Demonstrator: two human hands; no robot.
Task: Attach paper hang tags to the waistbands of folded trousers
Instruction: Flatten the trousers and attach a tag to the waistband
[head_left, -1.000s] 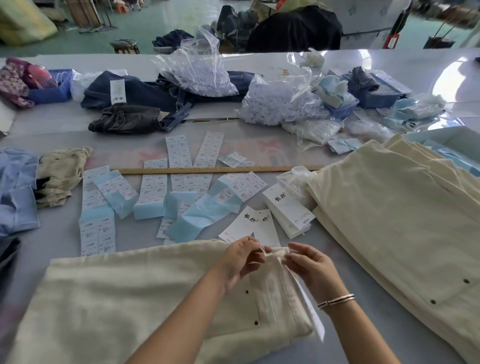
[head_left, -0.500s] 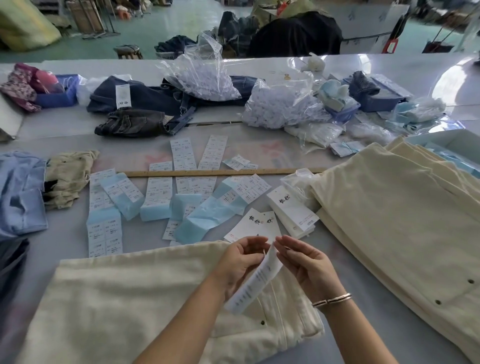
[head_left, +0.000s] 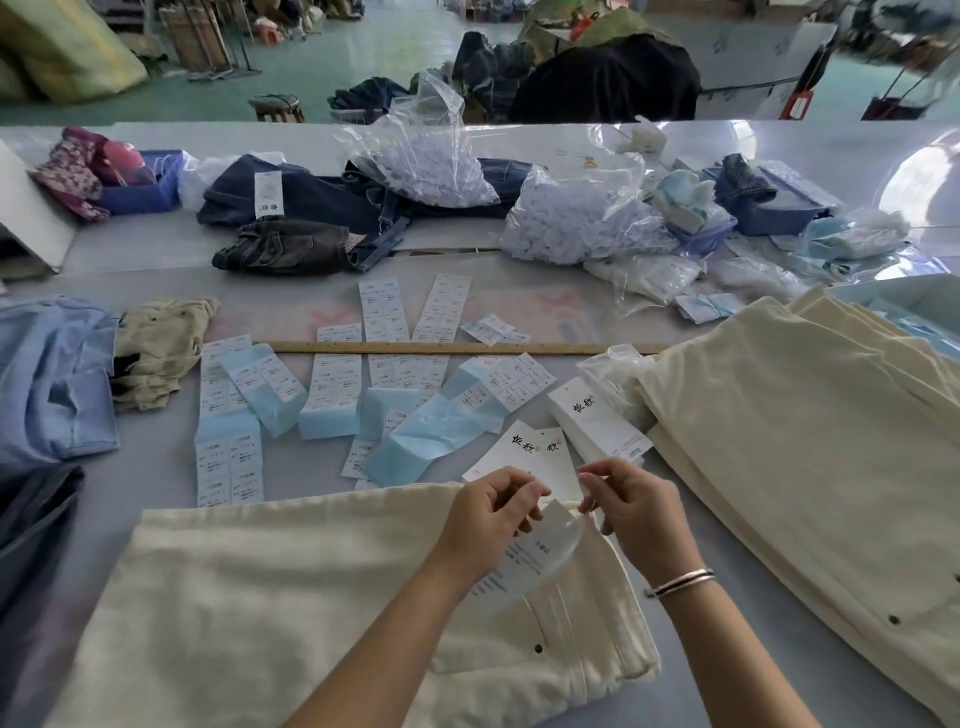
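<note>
Grey worktable, near centre: folded cream cotton trousers. Left hand pinches white paper hang tag above waistband; right hand pinches something thin, likely string. Advice: keep loop taut, tag print-up.

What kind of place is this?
Probably a clothing factory's finishing table: a stack of cream trousers, sheets of size stickers, bags of tag fasteners, and more garments piled on the floor behind.

Sticker sheets read "110"; hang tags' characters unreadable.
</note>
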